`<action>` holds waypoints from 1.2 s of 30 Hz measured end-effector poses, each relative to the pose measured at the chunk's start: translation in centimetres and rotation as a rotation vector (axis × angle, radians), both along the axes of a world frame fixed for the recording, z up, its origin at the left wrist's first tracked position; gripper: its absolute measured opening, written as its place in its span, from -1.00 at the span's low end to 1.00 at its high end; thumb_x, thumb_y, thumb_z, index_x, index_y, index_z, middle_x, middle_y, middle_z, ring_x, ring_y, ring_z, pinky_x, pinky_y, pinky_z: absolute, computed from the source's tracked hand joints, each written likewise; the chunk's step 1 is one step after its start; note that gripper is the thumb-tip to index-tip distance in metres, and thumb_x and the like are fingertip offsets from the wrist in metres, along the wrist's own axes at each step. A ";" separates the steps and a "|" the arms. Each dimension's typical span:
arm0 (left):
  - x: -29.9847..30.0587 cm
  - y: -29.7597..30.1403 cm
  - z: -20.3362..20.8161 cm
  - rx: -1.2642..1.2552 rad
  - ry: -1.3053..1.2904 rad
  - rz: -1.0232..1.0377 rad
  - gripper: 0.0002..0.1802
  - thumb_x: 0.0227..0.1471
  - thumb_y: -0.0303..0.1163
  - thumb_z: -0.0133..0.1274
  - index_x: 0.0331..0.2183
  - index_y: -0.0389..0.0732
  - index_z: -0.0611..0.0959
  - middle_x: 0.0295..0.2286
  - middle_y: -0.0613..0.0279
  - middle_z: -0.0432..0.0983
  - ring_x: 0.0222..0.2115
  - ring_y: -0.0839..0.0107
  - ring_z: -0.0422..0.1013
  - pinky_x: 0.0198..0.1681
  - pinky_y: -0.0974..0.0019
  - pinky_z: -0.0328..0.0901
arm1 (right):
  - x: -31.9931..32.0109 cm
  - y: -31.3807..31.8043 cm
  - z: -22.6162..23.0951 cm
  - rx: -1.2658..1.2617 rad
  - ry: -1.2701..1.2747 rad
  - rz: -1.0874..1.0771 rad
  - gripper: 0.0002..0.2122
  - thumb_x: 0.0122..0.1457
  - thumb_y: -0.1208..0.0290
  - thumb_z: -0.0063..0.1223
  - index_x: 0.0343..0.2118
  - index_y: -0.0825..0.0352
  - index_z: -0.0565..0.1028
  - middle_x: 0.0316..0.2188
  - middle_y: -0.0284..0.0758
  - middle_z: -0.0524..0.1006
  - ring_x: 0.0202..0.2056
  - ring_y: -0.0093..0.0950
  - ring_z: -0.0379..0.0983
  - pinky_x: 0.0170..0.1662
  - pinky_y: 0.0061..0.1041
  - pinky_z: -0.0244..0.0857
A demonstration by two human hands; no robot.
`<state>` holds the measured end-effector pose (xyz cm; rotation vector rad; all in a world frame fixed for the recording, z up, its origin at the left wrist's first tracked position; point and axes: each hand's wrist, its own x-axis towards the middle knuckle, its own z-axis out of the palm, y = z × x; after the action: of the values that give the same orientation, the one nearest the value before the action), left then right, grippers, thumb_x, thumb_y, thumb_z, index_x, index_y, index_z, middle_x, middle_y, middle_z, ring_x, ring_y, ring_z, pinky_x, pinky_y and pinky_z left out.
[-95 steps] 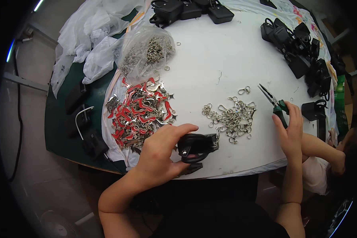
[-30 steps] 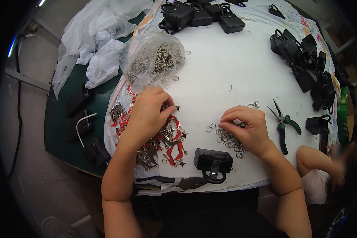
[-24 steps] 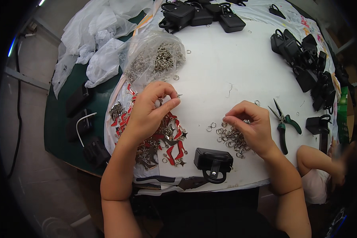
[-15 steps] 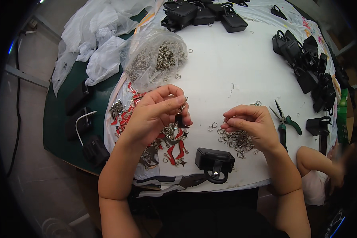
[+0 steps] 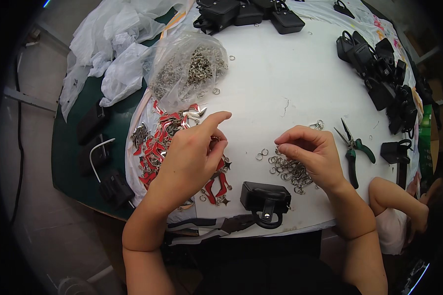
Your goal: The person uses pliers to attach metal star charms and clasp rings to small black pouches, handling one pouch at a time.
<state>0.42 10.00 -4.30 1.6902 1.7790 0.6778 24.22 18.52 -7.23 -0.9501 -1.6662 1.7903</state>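
White tabletop point(image 5: 261, 98) w/ a green stretch point(image 5: 71, 147) at L: black mini bags point(image 5: 376, 66) are heaped along the far R side, and another person's arm point(image 5: 398, 199) shows at the edge. Near ctr., L hand point(image 5: 187, 152) is over the R part of a pile of red shoe charms point(image 5: 155, 157), forefinger extended, thumb near the curled fingers; can't tell if anything is held, as the hand hides its own grip. R hand point(image 5: 317, 155) is beside a heap of metal rings & clasps point(image 5: 290, 171), thumb and forefinger nearly together; can't tell if a small ring is b/w them.

Charms look light, stiff & smooth, prob. slippery on the flat faces and apt to snag by their rings; best pinched at the ring end, 1 pc. at a time. Rings & clasps look hard, tiny and springless: fingertip work, on the outer curve.

One black bag point(image 5: 263, 196) lies near the front edge w/ its handle toward the wearer, prob. light w/ some give; handle or sides suit a hold. Green-handled pliers point(image 5: 352, 146) lie open at R, unheld.
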 end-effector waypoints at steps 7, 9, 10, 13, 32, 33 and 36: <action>0.3 -0.2 -0.3 -0.104 -0.567 0.007 -0.43 0.05 -0.69 0.08 0.13 -0.34 0.40 -0.30 0.04 0.63 -0.26 0.39 0.57 -0.12 0.39 0.42 | -0.4 -0.7 0.3 -0.228 0.052 0.012 -0.88 0.10 0.59 0.22 -0.28 0.47 0.60 -0.41 -0.30 0.63 -0.34 -0.60 0.57 -0.22 -0.65 0.44; 0.4 -0.1 -0.3 -0.132 -0.653 -0.022 -0.39 0.05 -0.71 0.06 0.16 -0.34 0.35 -0.27 -0.01 0.63 -0.23 0.38 0.56 -0.10 0.37 0.43 | -0.4 -0.9 0.1 -0.166 0.051 0.044 -0.88 0.09 0.59 0.24 -0.29 0.45 0.61 -0.40 -0.30 0.64 -0.34 -0.60 0.57 -0.22 -0.65 0.45; 0.5 -0.1 -0.3 -0.146 -0.683 -0.032 -0.36 0.05 -0.72 0.06 0.18 -0.34 0.33 -0.26 -0.03 0.62 -0.21 0.37 0.56 -0.10 0.37 0.44 | -0.4 -0.9 -0.2 -0.101 0.051 0.065 -0.87 0.09 0.58 0.25 -0.29 0.44 0.61 -0.40 -0.30 0.64 -0.34 -0.60 0.58 -0.21 -0.66 0.45; 0.7 -0.1 -0.2 -0.178 -0.773 -0.033 -0.30 0.04 -0.73 0.05 0.22 -0.33 0.27 -0.24 -0.06 0.62 -0.19 0.38 0.56 -0.10 0.39 0.44 | -0.7 -1.1 0.1 -0.118 0.027 0.084 -0.87 0.08 0.57 0.28 -0.30 0.42 0.61 -0.41 -0.33 0.64 -0.34 -0.62 0.58 -0.22 -0.66 0.45; 1.3 -0.2 -0.6 -0.173 -0.794 -0.233 -0.24 -0.01 -0.68 0.18 0.21 -0.27 0.29 -0.25 0.10 0.61 -0.22 0.48 0.52 -0.07 0.38 0.39 | -1.6 -1.7 -1.0 -0.091 0.178 0.086 -0.94 0.11 0.57 0.23 -0.40 0.40 0.56 -0.31 -0.40 0.49 -0.29 -0.61 0.48 -0.13 -0.60 0.37; 1.3 -0.2 -1.0 -0.163 -0.810 -0.235 -0.28 -0.02 -0.64 0.22 0.17 -0.28 0.34 -0.29 0.17 0.62 -0.24 0.51 0.51 -0.10 0.40 0.38 | -1.6 -1.8 -0.9 -0.152 0.219 0.084 -0.94 0.12 0.57 0.22 -0.39 0.40 0.55 -0.30 -0.40 0.49 -0.27 -0.60 0.48 -0.12 -0.59 0.37; 1.3 -0.1 -0.1 -0.224 -0.739 -0.166 -0.32 -0.05 -0.62 0.25 0.13 -0.30 0.40 -0.38 0.22 0.63 -0.26 0.55 0.51 -0.12 0.45 0.36 | -1.6 -1.8 -0.6 -0.290 0.309 0.093 -0.94 0.13 0.58 0.20 -0.35 0.40 0.54 -0.29 -0.40 0.49 -0.24 -0.59 0.48 -0.09 -0.57 0.37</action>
<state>1.75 9.92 -4.41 1.1957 1.1297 0.8499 22.58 16.67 -7.83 -0.6743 -1.3022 2.1574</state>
